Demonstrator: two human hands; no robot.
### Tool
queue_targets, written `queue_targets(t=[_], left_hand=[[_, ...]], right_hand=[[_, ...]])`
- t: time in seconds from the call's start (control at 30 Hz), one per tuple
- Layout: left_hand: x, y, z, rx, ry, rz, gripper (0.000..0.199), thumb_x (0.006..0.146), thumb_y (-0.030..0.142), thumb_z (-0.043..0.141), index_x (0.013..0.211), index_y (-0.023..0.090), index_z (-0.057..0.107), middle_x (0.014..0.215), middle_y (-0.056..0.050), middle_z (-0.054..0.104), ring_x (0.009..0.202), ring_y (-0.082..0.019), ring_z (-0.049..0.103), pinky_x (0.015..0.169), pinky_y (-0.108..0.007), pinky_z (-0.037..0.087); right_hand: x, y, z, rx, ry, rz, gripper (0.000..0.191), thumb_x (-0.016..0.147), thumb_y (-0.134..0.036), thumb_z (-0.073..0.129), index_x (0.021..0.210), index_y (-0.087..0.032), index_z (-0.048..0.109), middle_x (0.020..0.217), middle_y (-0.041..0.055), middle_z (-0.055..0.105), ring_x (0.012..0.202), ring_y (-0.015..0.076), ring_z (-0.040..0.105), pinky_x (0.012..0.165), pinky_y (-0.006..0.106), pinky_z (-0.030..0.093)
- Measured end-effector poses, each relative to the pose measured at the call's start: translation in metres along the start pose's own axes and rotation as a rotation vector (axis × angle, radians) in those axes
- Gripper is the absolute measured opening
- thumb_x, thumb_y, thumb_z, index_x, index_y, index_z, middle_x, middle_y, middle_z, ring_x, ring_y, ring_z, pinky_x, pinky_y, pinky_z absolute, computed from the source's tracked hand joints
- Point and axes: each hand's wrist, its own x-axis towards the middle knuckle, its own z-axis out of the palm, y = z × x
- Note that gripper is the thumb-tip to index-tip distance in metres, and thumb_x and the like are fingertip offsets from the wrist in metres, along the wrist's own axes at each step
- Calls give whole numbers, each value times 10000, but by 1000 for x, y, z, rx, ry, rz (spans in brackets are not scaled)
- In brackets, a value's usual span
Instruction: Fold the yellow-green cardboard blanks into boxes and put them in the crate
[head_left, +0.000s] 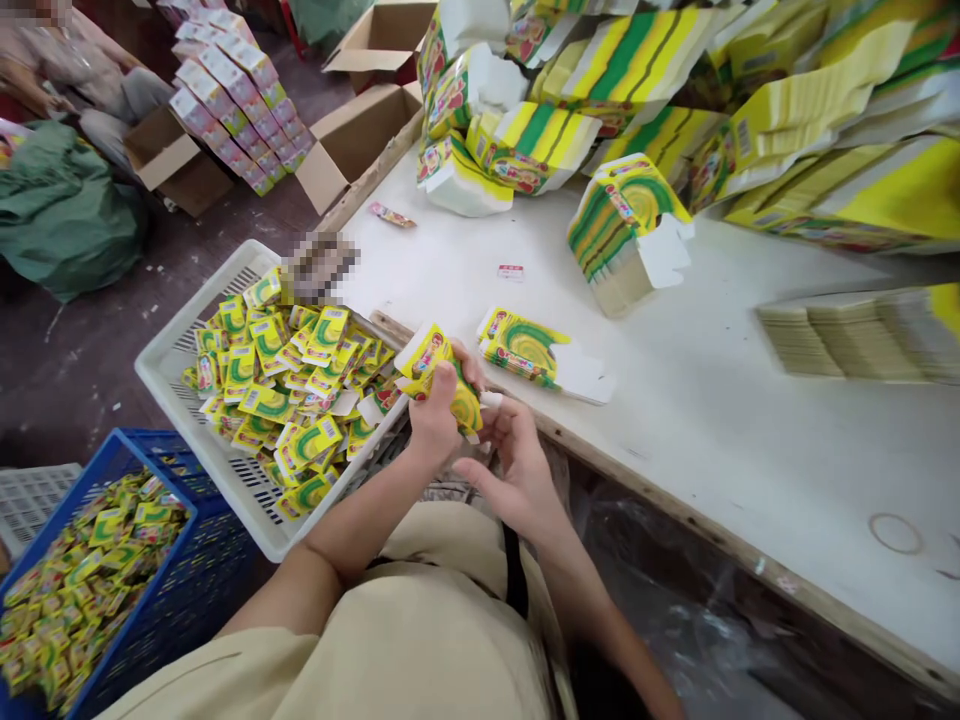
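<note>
Pinching a yellow-and-green printed carton (466, 408) beside the white tabletop's (697, 420) near edge, our left hand (436, 425) thumbs its face; our right hand (519, 465) half-curls at its right end, thumb apart. We judge it light, creasable card, best held by its edges.

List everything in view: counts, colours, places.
Table: one, white, centre to right
Box bundles: many, yellow-green, table's far side
Box pile: one, yellow, table's near edge
Wrapper: one, reddish, table's upper left
Label: one, red-white, centre
Basket: one, white, left of table
Blue crate: one, lower left
Grey crate: one, left edge
Small boxes: many, yellow-green, in basket and blue crate
Cartons: several, brown, upper left
Stacked boxes: many, pinkish, upper left
Sack: one, green, far left
Person: one, pale top, upper left
Held boxes: count unclear, yellow, centre
Left hand: one, bare, around held boxes
Right hand: one, bare, beside left hand
</note>
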Motion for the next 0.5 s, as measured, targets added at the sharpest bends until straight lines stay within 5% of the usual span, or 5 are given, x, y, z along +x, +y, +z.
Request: queue_targets(t=[0.13,0.27,0.5], left_hand=[[1,9,-5,260,-60,124,440,834,669,559,898,233,553,772,-17,549,733,-165,560,714,-323,499],[-4,12,-12,352,-270,83,729,716,777,609,1174,218,517,949,-58,594,770,-169,556,667,-312,492],[-3,3,-11,347,-86,106,386,796,566,694,792,183,638,726,-5,645,670,-139,574,663,-276,512]], right_hand=[[6,8,-3,-104,1,36,432,812,-296,708,1181,-252,488,893,-5,579,774,157,553,704,293,495],[9,12,-21,-121,65,103,292,846,-315,673,1100,-231,556,864,-6,597,740,152,548,686,295,482],[5,10,-26,-113,114,60,99,895,-306,616,865,-215,640,825,12,628,757,173,583,694,311,496]])
